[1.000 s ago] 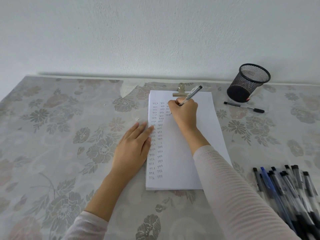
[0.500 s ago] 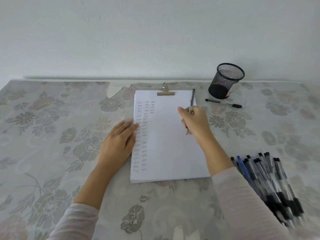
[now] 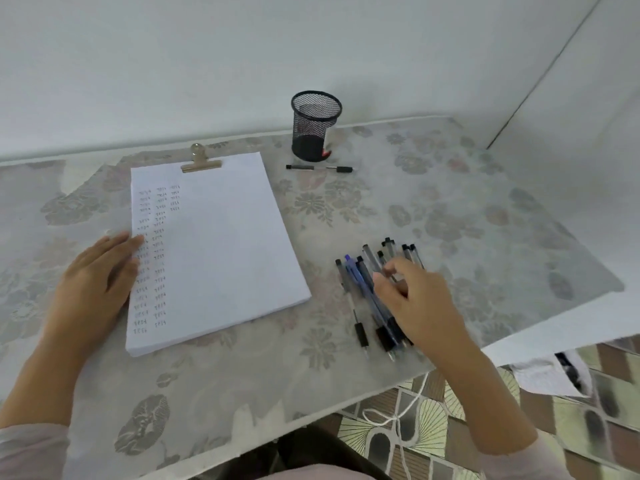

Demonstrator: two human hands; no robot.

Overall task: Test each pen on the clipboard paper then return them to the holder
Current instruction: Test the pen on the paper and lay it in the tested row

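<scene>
By table edge [image 3: 346, 382], right hand [image 3: 420, 306], pens [image 3: 360, 282]

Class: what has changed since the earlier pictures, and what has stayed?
The right hand left the paper, where it wrote with a pen, and moved right onto the pile of pens; whether it grips one is unclear. The left hand stays flat at the paper's left edge; mesh holder and loose pen beside it unmoved.

Black mesh holder [image 3: 316, 128], white paper [image 3: 221, 244], grey floral tablecloth [image 3: 450, 216], blue pen [image 3: 356, 275]
</scene>
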